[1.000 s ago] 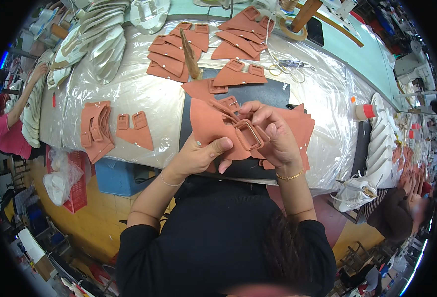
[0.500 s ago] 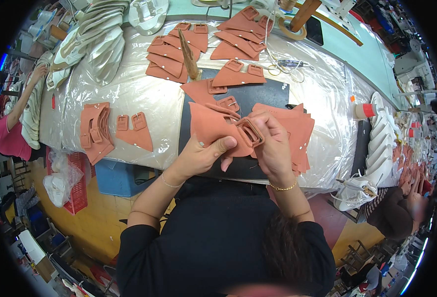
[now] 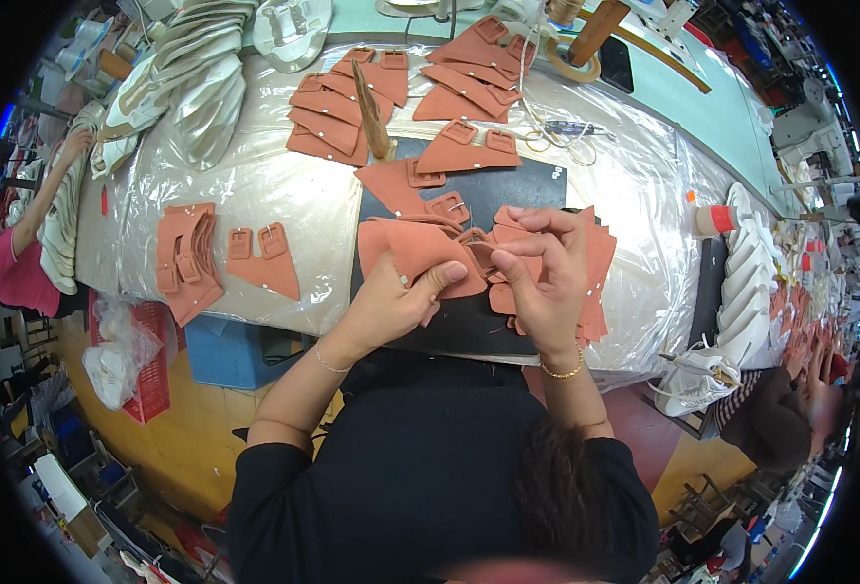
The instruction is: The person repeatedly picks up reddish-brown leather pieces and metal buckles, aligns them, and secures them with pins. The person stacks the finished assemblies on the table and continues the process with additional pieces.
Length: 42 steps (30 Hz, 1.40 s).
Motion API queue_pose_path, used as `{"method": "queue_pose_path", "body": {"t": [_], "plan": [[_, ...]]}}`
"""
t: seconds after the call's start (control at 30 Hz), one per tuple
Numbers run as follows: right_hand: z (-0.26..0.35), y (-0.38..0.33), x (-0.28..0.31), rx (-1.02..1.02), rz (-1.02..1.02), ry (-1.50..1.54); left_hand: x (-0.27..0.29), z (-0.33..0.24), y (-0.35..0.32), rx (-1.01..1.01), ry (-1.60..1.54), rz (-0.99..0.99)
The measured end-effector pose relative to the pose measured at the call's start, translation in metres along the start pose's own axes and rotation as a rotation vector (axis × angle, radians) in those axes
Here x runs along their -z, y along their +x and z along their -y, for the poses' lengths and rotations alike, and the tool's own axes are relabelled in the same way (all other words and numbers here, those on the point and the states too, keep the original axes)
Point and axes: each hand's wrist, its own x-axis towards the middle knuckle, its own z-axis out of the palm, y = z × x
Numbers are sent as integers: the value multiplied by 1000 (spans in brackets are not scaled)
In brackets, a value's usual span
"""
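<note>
You're working in bright, even light, with the tabletop [image 3: 138, 229] well exposed. Its clear plastic sheet [image 3: 644, 282] throws white glare back at you, strongest on the right. Your black shirt [image 3: 410, 477] sinks into near-featureless dark. Your hands [image 3: 551, 277] look reasonably sharp. Toward the rim, your fisheye view bends and softens, with light streaks at both sides and black corners; a pinkish patch [image 3: 522, 569] blurs at the bottom.

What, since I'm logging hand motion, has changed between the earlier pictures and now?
The held coral buckled piece has shifted slightly left, its buckle more edge-on. Since half a second ago, the right hand eased rightward; contact is unclear. The left hand kept its grip; the wooden spike stayed.
</note>
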Motion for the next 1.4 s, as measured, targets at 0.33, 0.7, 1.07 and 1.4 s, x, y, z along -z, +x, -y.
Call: {"method": "queue_pose_path", "body": {"t": [0.33,0.7,1.07,1.4], "plan": [[-56,9,11,-620,160,464,26,12,-8,-214,143,466],[-43,-14,8,-644,95,532,56,35,-33,139,-158,210],[-37,-21,41,-338,279,-677,96,82,-29,461,400,46],[-64,-4,-34,58,728,-710,21,56,64,-96,835,-175]]}}
